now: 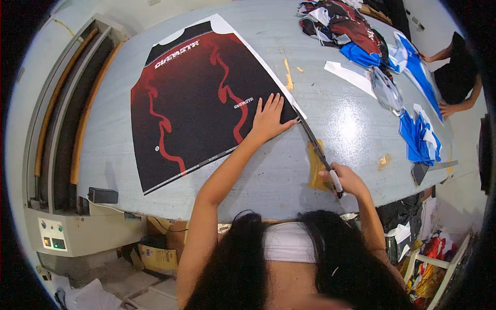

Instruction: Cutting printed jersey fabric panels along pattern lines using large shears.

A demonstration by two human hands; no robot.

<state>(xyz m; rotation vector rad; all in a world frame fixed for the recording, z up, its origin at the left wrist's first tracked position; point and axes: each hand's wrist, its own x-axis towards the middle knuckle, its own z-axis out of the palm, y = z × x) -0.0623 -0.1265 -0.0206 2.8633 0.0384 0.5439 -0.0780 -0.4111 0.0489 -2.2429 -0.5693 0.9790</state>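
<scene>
A printed black and red panel (186,119) with a white margin lies on the pale grey table (119,139). My left hand (267,116) rests open on its right side, fingers spread, thumb pointing toward the cut corner. My right hand (341,178) grips long scissors (315,144) by the handle, angled up-left so the blade tips are at the panel's lower right corner, beside my left thumb. Under the scissors, a yellowish stained patch (316,165) shows on the tabletop.
Piled printed fabric (343,28) and blue pieces (416,139) lie along the right. A co-worker (454,72) stands there, hands on blue-white fabric. A long roller machine (62,113) borders the left. A small dark box (103,195) sits at the front left.
</scene>
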